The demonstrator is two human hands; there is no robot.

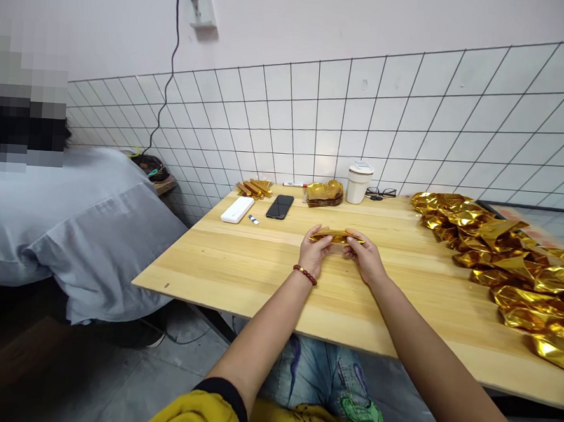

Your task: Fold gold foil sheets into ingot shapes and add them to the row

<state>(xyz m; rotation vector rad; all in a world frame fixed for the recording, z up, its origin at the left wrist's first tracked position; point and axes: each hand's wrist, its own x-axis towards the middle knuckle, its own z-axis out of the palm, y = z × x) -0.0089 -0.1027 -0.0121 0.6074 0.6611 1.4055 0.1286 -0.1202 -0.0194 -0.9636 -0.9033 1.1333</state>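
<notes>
A folded strip of shiny gold foil paper (340, 236) is stretched level between my two hands, just above the wooden table (240, 266). My left hand (314, 248) pinches its left end, thumb in front, with a beaded bracelet (305, 275) round the wrist. At the right end, my right hand (365, 254) grips it between thumb and fingers. Beyond my hands lies a stack of gold foil paper (325, 193). To the right, several puffed gold foil pieces (502, 269) run in a long overlapping row.
At the back left are folded gold strips (255, 189), a white power bank (237, 209), a black phone (279, 207) and a small blue-and-white item (253, 219). A red marker (295, 184), a lidded cup (359, 184) and glasses (381, 193) stand by the wall. Another person (85, 224) sits left.
</notes>
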